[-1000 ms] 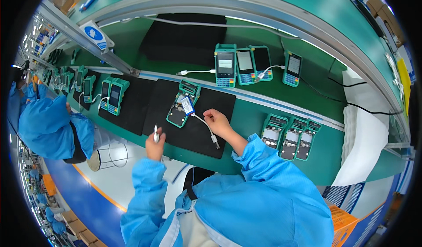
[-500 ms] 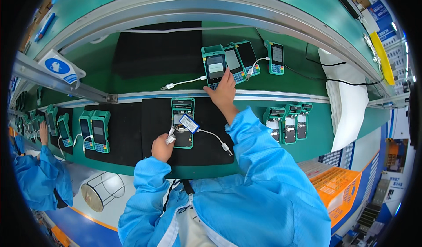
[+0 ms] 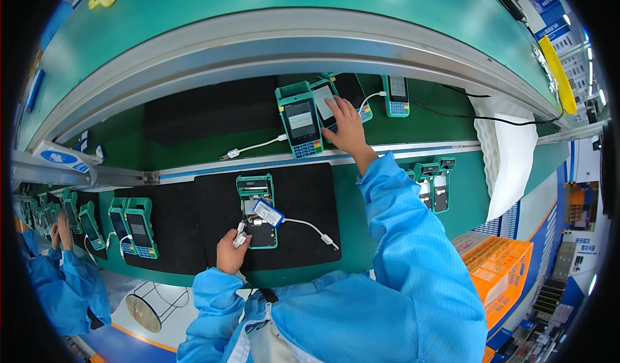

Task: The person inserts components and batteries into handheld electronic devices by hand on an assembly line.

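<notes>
My left hand pinches a white cable connector at the lower left of an opened green card terminal on a black mat. Across that terminal's exposed inside lies a blue-and-white battery pack. A white cable runs rightward from beside the pack to a plug on the mat. My right hand reaches onto the rear shelf, fingers spread over the lower screen of a card terminal and hiding its keypad. Left of it stands another lit terminal with a white cable attached.
A metal rail arches over the rear shelf. More terminals stand at left, opened ones at right beside white foam sheeting. An orange crate is below right. A co-worker's hands are far left.
My right hand has moved right, from the front lit terminal to the one beside it. My left hand keeps hold of the connector. The whole view has shifted slightly.
</notes>
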Action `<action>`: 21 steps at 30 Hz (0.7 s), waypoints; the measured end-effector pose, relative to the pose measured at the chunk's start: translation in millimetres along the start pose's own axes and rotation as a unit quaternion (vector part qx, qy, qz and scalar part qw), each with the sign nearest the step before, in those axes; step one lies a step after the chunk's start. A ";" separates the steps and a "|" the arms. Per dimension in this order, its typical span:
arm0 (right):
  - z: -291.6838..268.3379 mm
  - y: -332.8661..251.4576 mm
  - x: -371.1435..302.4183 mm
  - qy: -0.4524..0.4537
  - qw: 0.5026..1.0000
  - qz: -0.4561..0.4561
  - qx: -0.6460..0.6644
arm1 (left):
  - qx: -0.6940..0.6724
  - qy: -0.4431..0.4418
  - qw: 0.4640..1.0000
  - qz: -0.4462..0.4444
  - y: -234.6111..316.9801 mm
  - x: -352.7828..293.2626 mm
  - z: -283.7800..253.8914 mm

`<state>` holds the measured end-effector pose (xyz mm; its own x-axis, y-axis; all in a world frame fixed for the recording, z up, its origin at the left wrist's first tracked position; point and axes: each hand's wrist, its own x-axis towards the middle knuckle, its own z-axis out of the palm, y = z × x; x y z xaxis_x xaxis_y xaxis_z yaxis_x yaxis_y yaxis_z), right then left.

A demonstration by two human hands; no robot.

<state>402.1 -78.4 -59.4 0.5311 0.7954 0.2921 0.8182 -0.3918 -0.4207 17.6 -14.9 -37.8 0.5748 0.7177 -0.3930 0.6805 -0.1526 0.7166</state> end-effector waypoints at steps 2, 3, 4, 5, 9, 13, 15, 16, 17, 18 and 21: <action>-0.6 -2.9 8.6 -0.039 0.997 -0.027 -0.063 | 0.006 0.006 1.000 -0.001 3.6 0.9 0.4; 1.4 -2.0 14.2 -0.038 0.997 -0.033 -0.056 | 0.013 -0.002 1.000 -0.011 4.3 2.0 0.5; 6.4 -1.4 16.8 -0.035 0.998 -0.032 -0.051 | 0.021 -0.010 1.000 -0.020 5.2 3.0 -0.3; 12.2 -2.3 18.1 -0.009 0.998 -0.004 -0.058 | 0.024 -0.010 0.999 -0.020 2.0 3.5 1.0; 29.8 -4.0 27.9 0.061 0.994 0.075 -0.061 | 0.023 -0.007 0.999 -0.029 1.9 3.0 5.0; 31.8 29.5 48.1 0.140 0.976 0.100 -0.133 | 0.001 -0.003 1.000 -0.031 2.8 3.4 8.8; 28.6 45.3 47.0 0.158 0.972 0.095 -0.147 | -0.002 -0.003 1.000 -0.026 0.7 5.2 9.1; 26.5 46.3 44.9 0.164 0.977 0.075 -0.115 | -0.006 0.003 1.000 -0.026 -0.6 4.9 9.3; 19.9 40.1 44.3 0.168 0.981 0.053 -0.081 | -0.023 0.006 0.999 -0.032 -5.3 3.4 8.3; 19.4 25.3 36.7 0.166 0.982 0.064 -0.055 | -0.039 0.009 0.999 -0.037 -10.0 2.4 7.1; 18.4 -26.1 -3.4 0.151 0.984 0.085 0.036 | -0.058 0.010 0.998 -0.038 -10.5 1.9 7.9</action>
<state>374.9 -62.4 -65.3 0.7088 0.5439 0.4492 0.7002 -0.4648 -0.5420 15.2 -17.3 -50.6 0.5131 0.7380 -0.4382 0.6644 -0.0182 0.7472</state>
